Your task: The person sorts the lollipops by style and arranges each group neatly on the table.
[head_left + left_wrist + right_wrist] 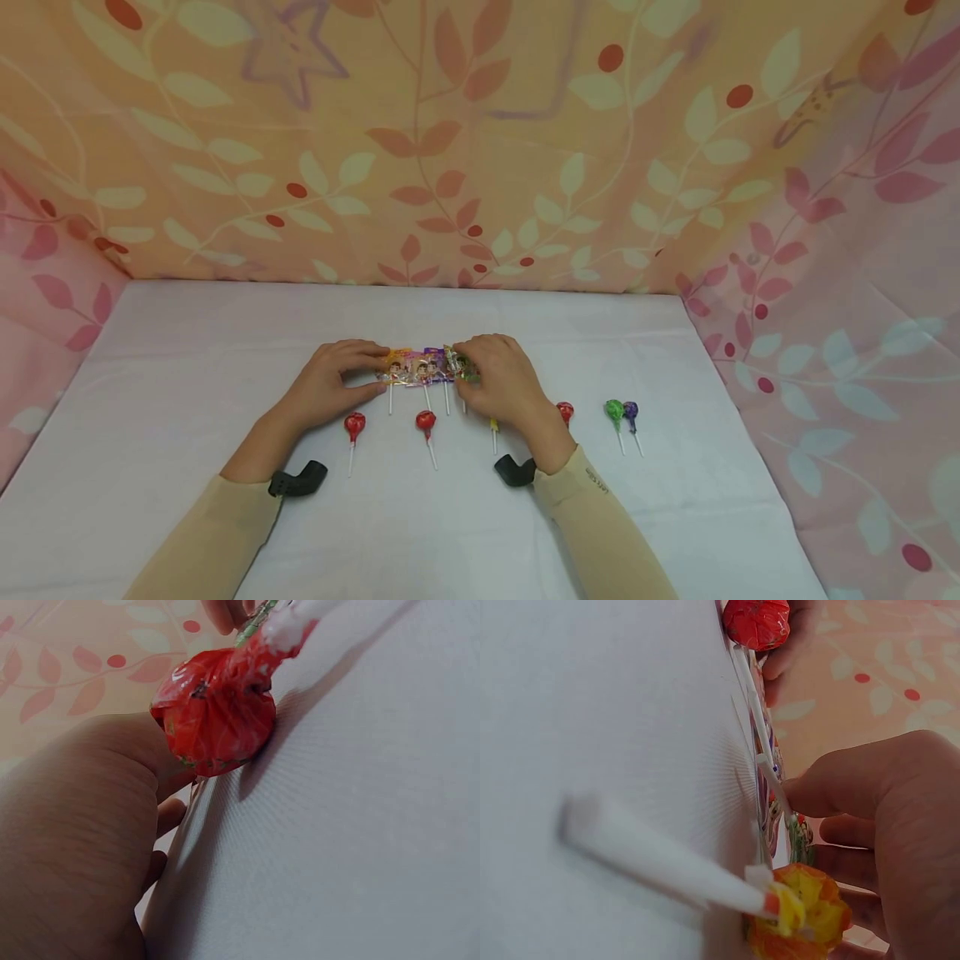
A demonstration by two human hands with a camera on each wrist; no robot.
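A row of lollipops in flat clear wrappers lies side by side on the white cloth, sticks toward me. My left hand holds the row's left end between thumb and fingers. At the right end, my right hand holds a greenish-wrapped lollipop, partly covering it. Nearer me are two red lollipops and a yellow one, its head hidden by my right hand. In the right wrist view that yellow-orange lollipop sits close below the hand.
Right of my right wrist lie another red lollipop, a green one and a purple one. A white cloth covers the table. Patterned fabric hangs behind it and along both sides. Each wrist wears a black device.
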